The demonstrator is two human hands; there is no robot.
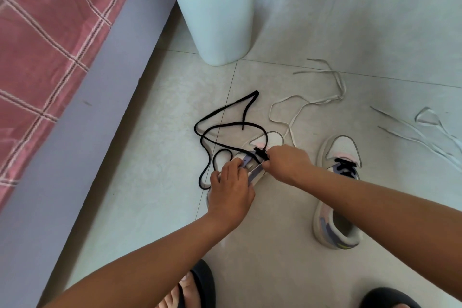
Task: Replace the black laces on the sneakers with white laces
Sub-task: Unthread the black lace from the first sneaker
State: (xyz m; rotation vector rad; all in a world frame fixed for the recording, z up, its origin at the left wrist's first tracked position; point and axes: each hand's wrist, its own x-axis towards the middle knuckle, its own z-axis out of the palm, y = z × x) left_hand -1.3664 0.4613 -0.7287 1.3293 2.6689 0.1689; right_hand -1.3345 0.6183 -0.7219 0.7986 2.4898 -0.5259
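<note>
left sneaker (268, 141), near the bin (215, 17): left hand (231, 190) steadies it; right hand (287, 165) fingers pinch the black lace (225, 125) at the lowest eyelets. advice: draw slack out evenly.

Nothing here can be read: no brand, label or number shows on either sneaker (335, 190) (the bin (215, 20) is blank too).

A home bedroom: a bed (50, 32) with pink checked sheet stands beside a tiled floor (375, 32), a lined bin (215, 15) close by.
</note>
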